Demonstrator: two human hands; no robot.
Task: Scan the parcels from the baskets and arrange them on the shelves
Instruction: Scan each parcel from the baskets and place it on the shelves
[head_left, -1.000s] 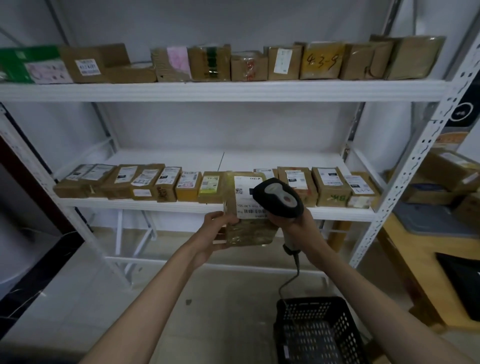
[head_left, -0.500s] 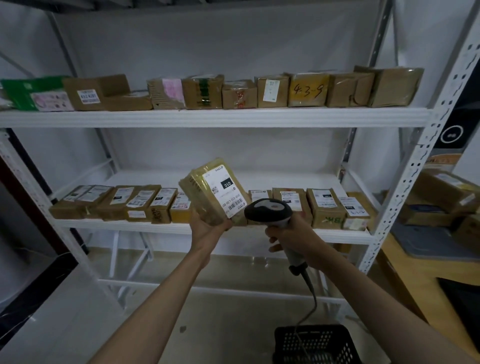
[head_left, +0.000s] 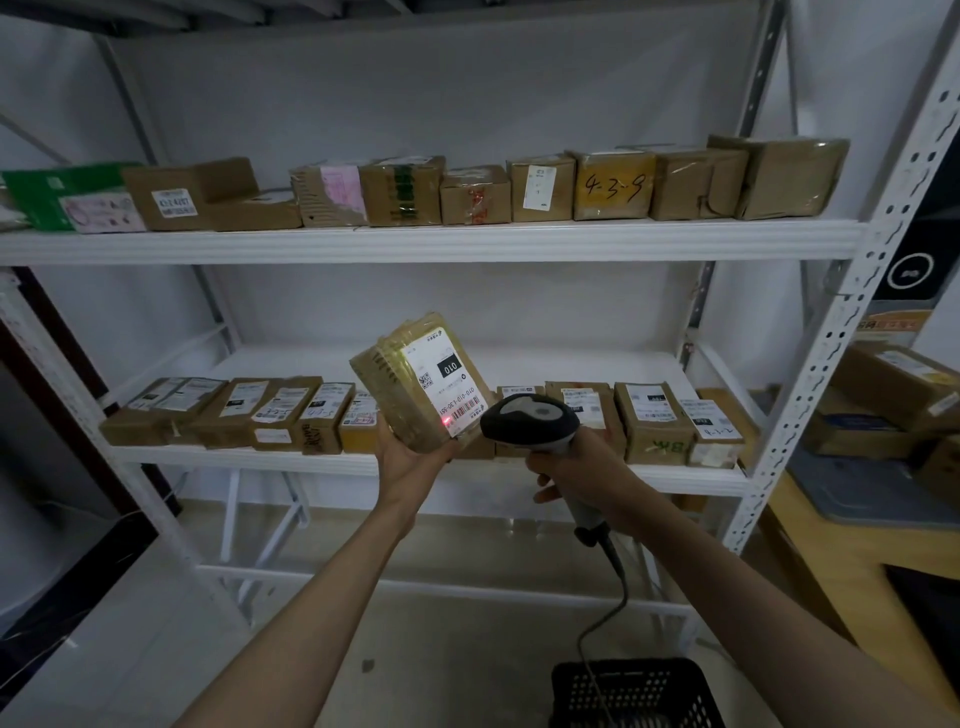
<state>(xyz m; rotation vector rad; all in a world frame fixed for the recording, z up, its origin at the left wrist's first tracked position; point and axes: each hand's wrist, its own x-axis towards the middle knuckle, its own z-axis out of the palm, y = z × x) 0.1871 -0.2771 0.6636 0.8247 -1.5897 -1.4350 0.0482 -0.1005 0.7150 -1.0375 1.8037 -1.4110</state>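
brown tape wraps the parcel (head_left: 415, 387) that the left hand (head_left: 410, 457) props up from below, fingers curled round its lower end, white label tilted toward the scanner (head_left: 530, 422). the right hand (head_left: 576, 475) is clenched round the scanner's grip, its head just beside the label's lower corner. a red dot sits at the barcode's near end, so the step in hand looks like the scan itself; to do it well the beam should sweep across the whole barcode with the parcel held steady. the parcel hangs in the air before the front edge of the middle shelf (head_left: 291, 460), above the black basket (head_left: 636, 693), whose contents are probably out of view.
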